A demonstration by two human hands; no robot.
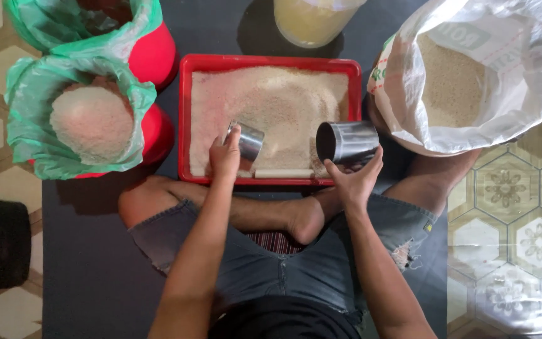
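The person sits cross-legged on a dark mat [89,263] laid over a patterned tile floor [515,238], in torn denim shorts [265,267], one bare foot [308,216] tucked in front of the lap.

Just beyond the foot, both hands work over the near edge of a red tray [186,119] that lies on the mat. The left hand [225,157] has its fingers closed around a small steel cup [246,140], tilted with its mouth down against the rice [271,100] near the tray's near left part. The right hand [356,179] cradles a larger steel cup [346,142] from beneath, fingers curled up around its body; this cup lies on its side over the tray's near right corner, its dark open mouth turned toward the left hand. Whether anything is inside it cannot be told. A pale flat stick [283,173] lies along the tray's near edge, between the two hands.

The rice is spread across most of the tray, heaped toward the far edge.

To the left of the tray stands a red bucket [158,135] lined with a green plastic bag [26,113] and filled with white grain. A second red bucket [155,53] with a green liner stands farther back. On the right, an open white sack [515,94] holds yellowish grain. At the far edge of the mat stands a pale translucent container [308,22].
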